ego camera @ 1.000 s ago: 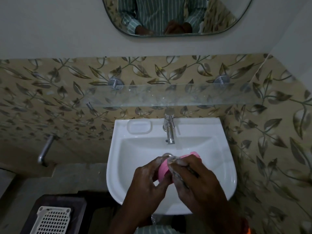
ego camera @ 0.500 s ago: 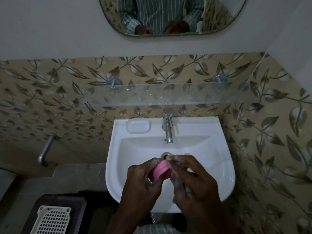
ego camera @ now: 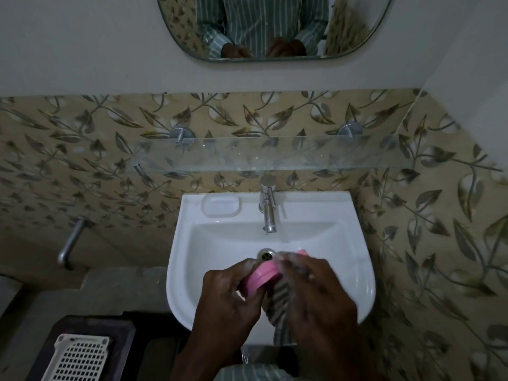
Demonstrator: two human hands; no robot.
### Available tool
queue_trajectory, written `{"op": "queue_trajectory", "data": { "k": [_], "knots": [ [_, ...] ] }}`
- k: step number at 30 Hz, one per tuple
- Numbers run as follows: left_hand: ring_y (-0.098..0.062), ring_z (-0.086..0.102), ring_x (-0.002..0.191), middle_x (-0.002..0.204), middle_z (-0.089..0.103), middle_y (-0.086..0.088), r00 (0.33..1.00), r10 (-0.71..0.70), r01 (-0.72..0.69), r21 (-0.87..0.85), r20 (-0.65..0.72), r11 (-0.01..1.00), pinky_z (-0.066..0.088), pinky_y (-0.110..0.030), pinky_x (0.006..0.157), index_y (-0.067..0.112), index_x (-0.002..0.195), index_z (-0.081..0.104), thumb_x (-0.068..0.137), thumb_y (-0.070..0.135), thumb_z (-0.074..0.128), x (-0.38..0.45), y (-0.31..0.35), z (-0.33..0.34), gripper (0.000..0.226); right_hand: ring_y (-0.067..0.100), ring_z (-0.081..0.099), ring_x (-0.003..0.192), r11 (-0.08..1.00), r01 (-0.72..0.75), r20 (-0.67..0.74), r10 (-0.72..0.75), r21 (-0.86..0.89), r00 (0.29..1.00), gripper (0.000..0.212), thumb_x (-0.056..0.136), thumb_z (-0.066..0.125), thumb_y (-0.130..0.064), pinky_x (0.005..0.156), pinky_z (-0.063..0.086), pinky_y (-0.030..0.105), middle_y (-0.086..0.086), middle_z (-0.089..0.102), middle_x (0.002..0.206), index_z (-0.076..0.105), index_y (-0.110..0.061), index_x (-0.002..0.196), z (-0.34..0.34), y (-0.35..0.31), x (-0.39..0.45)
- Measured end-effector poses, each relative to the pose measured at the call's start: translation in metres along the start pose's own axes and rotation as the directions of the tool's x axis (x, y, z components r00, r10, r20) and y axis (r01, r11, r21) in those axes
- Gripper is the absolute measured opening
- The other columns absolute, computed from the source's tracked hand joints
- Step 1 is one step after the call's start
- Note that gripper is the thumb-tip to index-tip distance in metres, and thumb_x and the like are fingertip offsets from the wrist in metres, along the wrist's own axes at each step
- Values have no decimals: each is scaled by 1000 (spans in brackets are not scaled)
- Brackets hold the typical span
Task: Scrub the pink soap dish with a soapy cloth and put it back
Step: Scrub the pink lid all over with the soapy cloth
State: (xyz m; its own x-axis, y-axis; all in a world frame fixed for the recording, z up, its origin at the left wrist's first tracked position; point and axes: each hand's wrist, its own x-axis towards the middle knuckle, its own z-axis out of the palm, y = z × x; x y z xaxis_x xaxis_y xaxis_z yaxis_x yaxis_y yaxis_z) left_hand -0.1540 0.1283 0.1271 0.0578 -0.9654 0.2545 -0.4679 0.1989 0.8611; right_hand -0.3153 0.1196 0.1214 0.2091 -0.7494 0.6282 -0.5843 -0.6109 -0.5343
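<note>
A white basin (ego camera: 354,257) sits at the centre of the frame under a chrome tap (ego camera: 268,207), a glass shelf (ego camera: 275,154) and a mirror (ego camera: 275,26), with leaf-patterned tiles (ego camera: 439,215) all round and a white slotted tray (ego camera: 78,358) at the lower left. I hold the pink soap dish (ego camera: 262,277) over the basin just below the drain (ego camera: 266,254), tilted on edge, its long axis running from lower left to upper right. My left hand (ego camera: 233,301) grips its lower left end with curled fingers (ego camera: 244,266), while my right hand (ego camera: 319,295) clutches the soapy striped cloth (ego camera: 280,306) and presses it against the dish's right side.
</note>
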Motion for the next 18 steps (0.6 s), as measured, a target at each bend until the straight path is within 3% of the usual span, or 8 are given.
{"op": "queue_trajectory", "data": {
  "k": [3,9,12,14,18],
  "knots": [
    [-22,56,56,64,64,0,999,-10,9,-18,-36,1000,48,-42,51,25,91,74,87,25,68,-3,3,5,8,14,65,112,986,-113,-63,121,127,991,27,95,54,-10,88,58,35,2,64,116,73,-1,112,-1,-2,2],
    [-19,73,71,76,76,0,986,-95,62,-230,-134,971,60,-36,65,30,93,78,83,17,70,-9,12,8,18,26,65,112,988,68,65,-78,139,995,32,86,64,2,95,54,35,11,67,120,70,-2,117,0,-9,-3],
    [-6,71,70,75,75,9,967,-145,83,-280,-210,956,57,-21,65,39,86,77,77,25,74,-16,19,8,16,22,66,111,993,-69,-36,73,100,997,37,81,62,12,88,58,37,7,67,119,71,-1,115,-10,17,1],
    [-5,71,71,77,76,10,961,-158,93,-271,-229,958,56,-17,66,36,87,78,78,24,74,-22,19,10,16,21,67,106,990,-87,-63,95,111,994,35,84,60,11,82,59,37,5,67,116,71,-1,114,-11,17,1],
    [-11,74,72,77,77,-2,952,-198,115,-327,-233,938,58,-20,67,24,86,78,77,5,77,-24,22,17,21,21,66,106,987,78,-10,-78,142,997,30,101,46,-8,87,57,33,10,67,115,72,2,113,-6,-9,-3]
  ]
}}
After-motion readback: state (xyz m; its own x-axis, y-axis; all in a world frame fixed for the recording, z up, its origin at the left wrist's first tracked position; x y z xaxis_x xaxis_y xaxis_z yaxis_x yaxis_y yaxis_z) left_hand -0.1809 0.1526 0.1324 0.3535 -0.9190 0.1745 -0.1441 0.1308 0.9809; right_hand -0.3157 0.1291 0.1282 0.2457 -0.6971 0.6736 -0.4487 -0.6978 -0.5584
